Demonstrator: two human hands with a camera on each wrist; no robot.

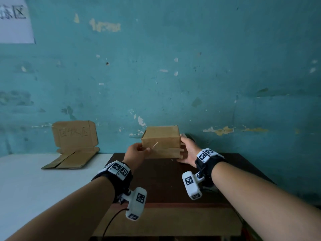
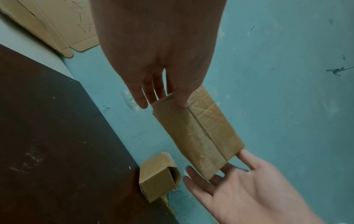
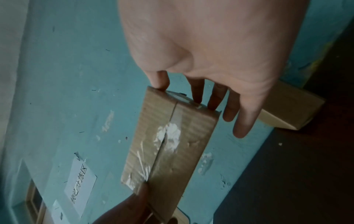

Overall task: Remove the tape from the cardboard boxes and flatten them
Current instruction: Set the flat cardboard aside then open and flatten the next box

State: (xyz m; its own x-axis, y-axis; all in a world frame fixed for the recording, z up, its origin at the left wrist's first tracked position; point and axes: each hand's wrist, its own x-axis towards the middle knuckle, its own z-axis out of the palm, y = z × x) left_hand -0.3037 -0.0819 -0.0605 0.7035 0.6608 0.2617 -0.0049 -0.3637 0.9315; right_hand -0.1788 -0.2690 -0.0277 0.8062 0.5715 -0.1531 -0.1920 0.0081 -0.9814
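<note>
You are holding a taped cardboard box [image 1: 160, 142] between both hands, lifted above the far edge of the dark brown tabletop [image 1: 166, 181] and close to the teal wall [image 1: 173, 75] behind it. Your left hand [image 1: 137, 151] grips the left end of the box: the thumb presses the seam face and the other fingers curl behind the end. Your right hand [image 1: 188, 152] is spread wide against the right end of the box, fingers straight, with the fingertips touching its edge and the palm facing the box. Clear tape [image 3: 168, 136] runs along the box's centre seam, wrinkled and shiny, and in the right wrist view it reaches to the end your left hand holds. In the head view a thin glinting strand juts from the box face beside your left thumb; it may be a lifted tape edge, though the view is too soft to be sure. A second, smaller cardboard box [image 2: 159, 177] sits on the tabletop below and to the right of the held box, against the wall, with one end open. Well to the left of the held box, a flattened cardboard sheet [image 1: 74, 134] with handwritten characters leans on the wall, and more flattened cardboard [image 1: 73, 160] lies at its foot on a white surface [image 1: 34, 180]. A white paper sign [image 1: 15, 20] hangs on the wall high above that.
</note>
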